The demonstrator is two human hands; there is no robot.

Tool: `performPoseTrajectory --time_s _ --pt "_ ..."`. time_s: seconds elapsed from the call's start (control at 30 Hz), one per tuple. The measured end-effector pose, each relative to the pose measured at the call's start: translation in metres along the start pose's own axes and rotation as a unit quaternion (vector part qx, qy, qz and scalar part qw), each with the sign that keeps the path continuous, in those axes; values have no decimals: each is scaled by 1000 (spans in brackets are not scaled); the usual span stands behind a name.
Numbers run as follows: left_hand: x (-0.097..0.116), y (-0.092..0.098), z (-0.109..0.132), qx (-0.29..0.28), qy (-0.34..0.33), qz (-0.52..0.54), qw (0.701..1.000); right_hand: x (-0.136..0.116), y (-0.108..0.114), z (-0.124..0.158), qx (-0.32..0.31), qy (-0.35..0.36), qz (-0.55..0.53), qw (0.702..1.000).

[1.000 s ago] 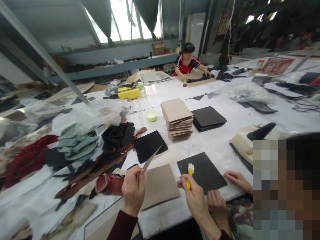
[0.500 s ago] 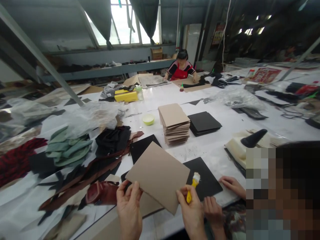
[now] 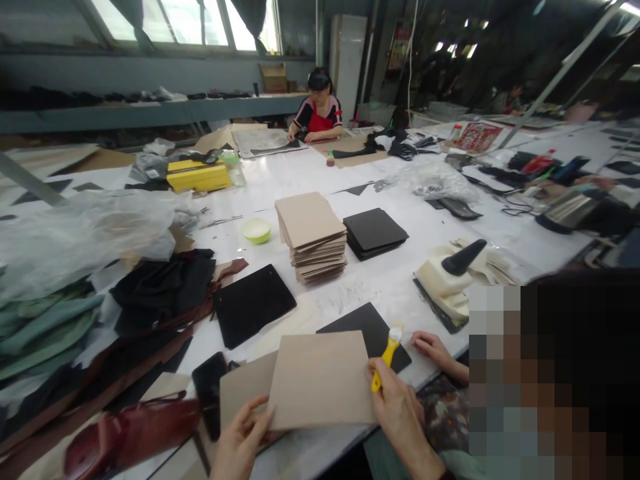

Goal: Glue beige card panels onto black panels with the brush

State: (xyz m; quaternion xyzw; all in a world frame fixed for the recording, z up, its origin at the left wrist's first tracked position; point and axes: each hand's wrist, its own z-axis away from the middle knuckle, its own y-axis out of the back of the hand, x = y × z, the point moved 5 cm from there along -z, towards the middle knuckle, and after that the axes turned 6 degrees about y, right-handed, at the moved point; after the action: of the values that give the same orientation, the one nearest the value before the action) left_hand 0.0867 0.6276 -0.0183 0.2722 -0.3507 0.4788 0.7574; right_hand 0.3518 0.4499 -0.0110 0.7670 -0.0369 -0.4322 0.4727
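A square beige board (image 3: 320,380) is held up in front of me by its two sides. My left hand (image 3: 243,437) pinches its lower left corner between thumb and fingers. At its right edge is my right hand (image 3: 397,407), closed on the board and on a yellow-handled brush (image 3: 385,360) with whitish bristles pointing up and away. Another beige board (image 3: 247,383) lies on the table behind my left hand. A black square panel (image 3: 363,327) is partly hidden behind the held board. Farther off lies a second black panel (image 3: 256,303).
A tall stack of beige boards (image 3: 313,227) stands beyond, with black panels (image 3: 376,230) beside it and a green bowl (image 3: 257,230) to its left. A co-worker's hand (image 3: 434,350) rests close on the right. Red leather item (image 3: 133,433) and fabric scraps crowd the left.
The held board has been lowered and turned from a diamond tilt to nearly level. Both hands still grip it. My view has swung to the right.
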Motion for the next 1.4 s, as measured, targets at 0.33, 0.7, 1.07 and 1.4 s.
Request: performPoseTrajectory --time_s 0.33,0.7,1.07,1.4 --pt "-43 -104 -33 -121 42 -22 991 82 -6 -74 -38 10 -53 998" --pt "-77 -160 -56 -4 10 -174 985 197 -19 -104 -79 -17 -190 978" --pt "-68 -179 -74 49 42 -214 975 274 -13 -103 -91 -59 -347 931" --pt "-60 -179 -82 42 54 -270 960 291 -16 -102 -118 -60 -362 923"
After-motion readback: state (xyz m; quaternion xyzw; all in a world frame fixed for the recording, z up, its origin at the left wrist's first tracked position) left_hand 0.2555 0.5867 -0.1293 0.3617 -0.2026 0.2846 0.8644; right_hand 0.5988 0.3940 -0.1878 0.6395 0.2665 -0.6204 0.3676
